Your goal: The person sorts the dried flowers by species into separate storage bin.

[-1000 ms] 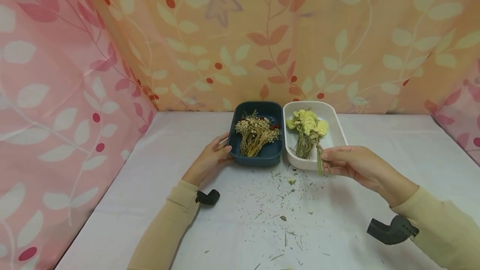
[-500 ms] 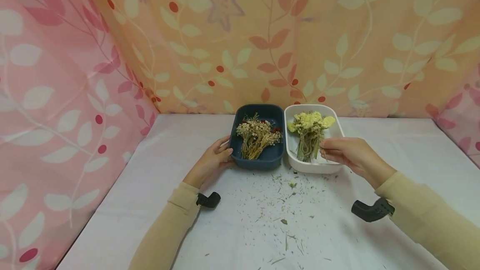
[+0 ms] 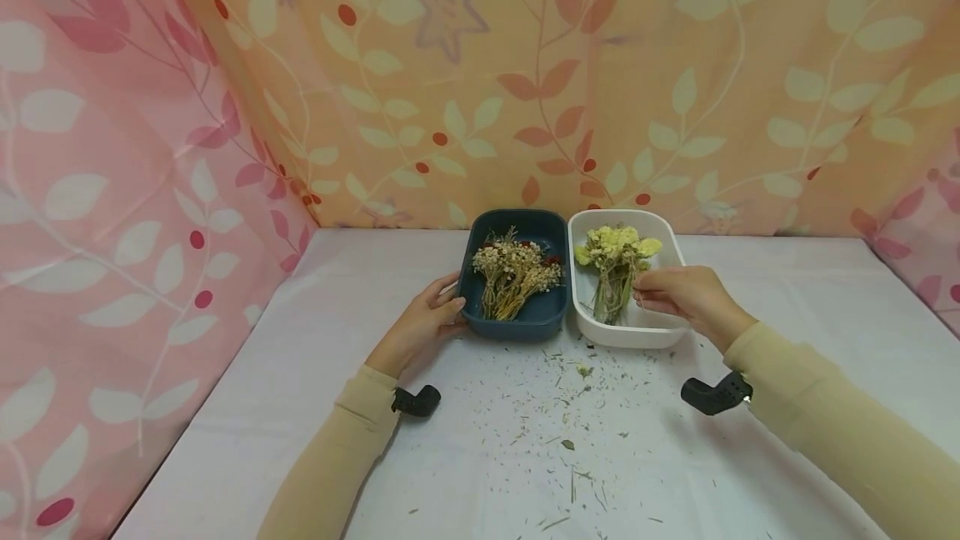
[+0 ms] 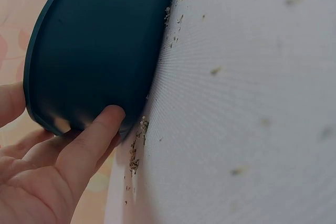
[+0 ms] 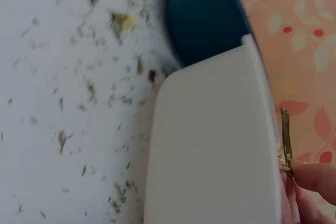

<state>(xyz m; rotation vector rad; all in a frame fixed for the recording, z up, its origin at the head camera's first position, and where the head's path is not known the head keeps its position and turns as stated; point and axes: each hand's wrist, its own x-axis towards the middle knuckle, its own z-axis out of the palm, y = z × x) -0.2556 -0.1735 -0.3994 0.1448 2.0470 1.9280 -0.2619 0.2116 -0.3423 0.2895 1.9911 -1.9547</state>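
A dark blue tray [image 3: 514, 329] holds small bunches of dried cream flowers [image 3: 510, 265] with some red blooms. My left hand [image 3: 420, 323] grips its near left corner, thumb by the rim and fingers against the outer wall; the left wrist view shows these fingers [image 4: 86, 148] up close. To its right, touching, stands a white tray [image 3: 637, 337] with dried yellow flowers [image 3: 618, 247] bunched inside. Over its right side my right hand [image 3: 690, 298] pinches the thin stems [image 5: 286, 135] of a yellow flower bunch between thumb and fingers. The hand partly hides these stems.
Dry stem bits and leaf crumbs [image 3: 567, 444] are scattered over the white tablecloth [image 3: 360, 273] in front of the trays. A small yellow flower piece [image 3: 584, 370] lies among them. Patterned cloth walls [image 3: 420, 107] stand behind and at the sides.
My right hand has moved left and slightly away from me, bringing the yellow flower bunch from the white tray's near edge further into it. The left hand stays at the blue tray.
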